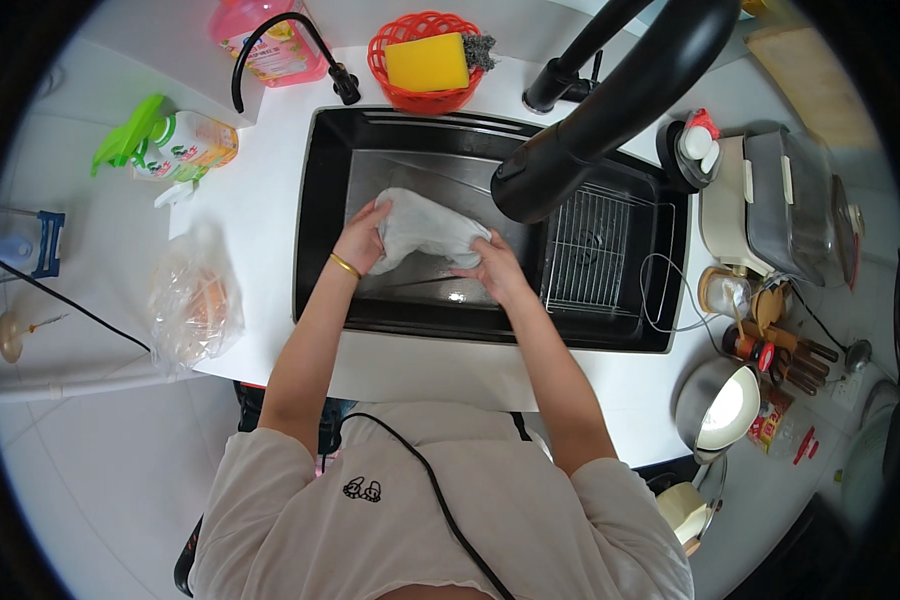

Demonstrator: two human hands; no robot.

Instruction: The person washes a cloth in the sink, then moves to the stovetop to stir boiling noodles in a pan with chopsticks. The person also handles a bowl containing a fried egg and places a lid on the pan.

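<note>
A whitish, crumpled cloth [429, 225] is stretched between both my hands above the left part of a black sink [330, 315]. My left hand [361, 238], with a gold-coloured bangle at the wrist, grips its left end. The cloth's right end is pinched between thumb and fingers of my right hand [496, 264]. The sink's floor is wet and shiny under the cloth. To the right of my right hand, a wire rack [592, 255] sits over the drain. The black tap's spout [529, 180] hangs above the sink, beyond my right hand.
Behind the sink stand a red basket [427, 103] with a yellow sponge [427, 63] and a bottle of pink liquid [289, 52]. At left are a spray bottle [191, 146] and a clear plastic bag [195, 307]. Jars and a metal pot [701, 397] crowd the right counter.
</note>
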